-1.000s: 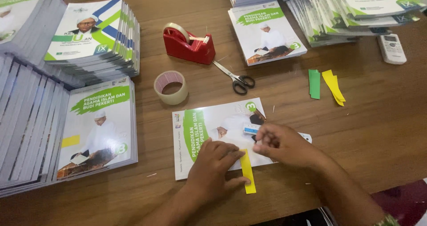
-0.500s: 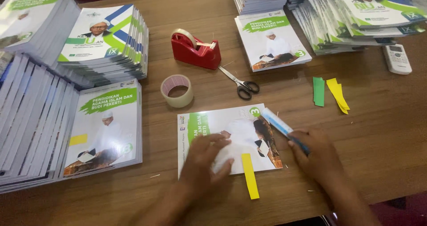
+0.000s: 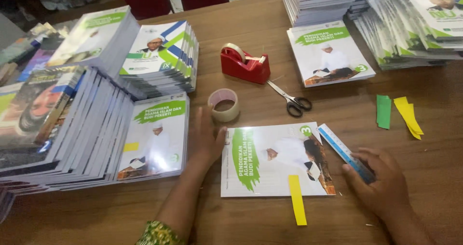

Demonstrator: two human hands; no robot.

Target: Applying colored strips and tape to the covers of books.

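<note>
On the table (image 3: 251, 52), head view: book (image 3: 270, 163) lies flat at centre, a yellow strip (image 3: 297, 200) taped at its lower edge. Left hand (image 3: 207, 139) rests released, flat, at the book's left edge beside a tape roll (image 3: 224, 105). Right hand (image 3: 381, 182) grasps a blue ruler (image 3: 343, 151) just right of the book.

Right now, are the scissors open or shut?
Shut: the scissors lie flat on the table, blades together in one line, beside the red tape dispenser.

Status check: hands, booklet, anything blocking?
Left hand flat beside white-and-green booklet. Right hand holds blue ruler. Yellow paper strip overhangs booklet. Nothing blocking.
</note>
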